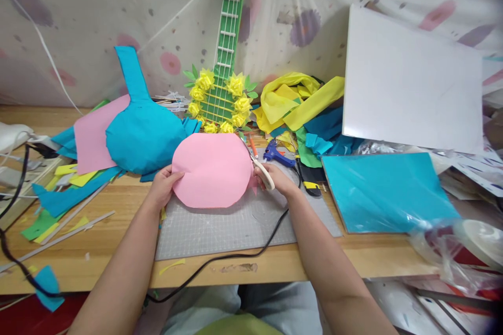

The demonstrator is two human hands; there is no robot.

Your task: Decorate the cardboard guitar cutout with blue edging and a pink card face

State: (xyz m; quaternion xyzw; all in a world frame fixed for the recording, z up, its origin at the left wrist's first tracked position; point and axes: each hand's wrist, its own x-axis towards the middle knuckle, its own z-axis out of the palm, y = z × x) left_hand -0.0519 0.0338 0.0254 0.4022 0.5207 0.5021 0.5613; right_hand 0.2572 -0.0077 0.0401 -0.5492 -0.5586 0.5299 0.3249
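Between my hands is a rounded pink sheet, paper or thin foam, tilted up over the grey cutting mat. My left hand pinches its left edge, thumb on top. In my right hand are scissors with cream handles, their blades lying along the sheet's right edge. A small pink strip hangs below the blades. Just behind the right hand lies a blue glue gun, and a yellow-and-black cutter rests to its right.
A green guitar model with yellow flowers leans at the back. To the left sits a blue covered guitar shape. Blue sheets and a white board are on the right. A black cord crosses the mat and table front.
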